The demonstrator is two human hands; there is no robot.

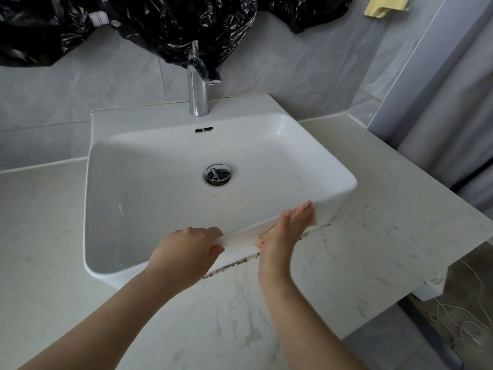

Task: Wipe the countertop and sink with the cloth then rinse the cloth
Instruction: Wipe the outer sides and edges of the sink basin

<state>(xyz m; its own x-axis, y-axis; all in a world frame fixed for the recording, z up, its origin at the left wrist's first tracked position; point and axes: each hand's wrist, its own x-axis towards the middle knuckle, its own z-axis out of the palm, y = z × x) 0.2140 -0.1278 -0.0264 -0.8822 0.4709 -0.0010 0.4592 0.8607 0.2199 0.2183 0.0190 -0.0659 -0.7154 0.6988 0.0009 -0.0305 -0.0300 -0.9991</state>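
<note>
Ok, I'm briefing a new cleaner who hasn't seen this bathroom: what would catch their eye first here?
Probably the white sink filling the middle, with both hands at its front: the left hand grips the rim, and the right hand presses what looks like a pale cloth flat against the outer wall. Next come the crumpled black plastic hanging over the tap at the top, and the dark grime along the sink's base on the countertop.

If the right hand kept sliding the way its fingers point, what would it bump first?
Likely nothing soon. The right hand, flat on the cloth, points along the sink's front wall toward its rounded right corner. Past that only open countertop shows, though depth is hard to judge.
</note>
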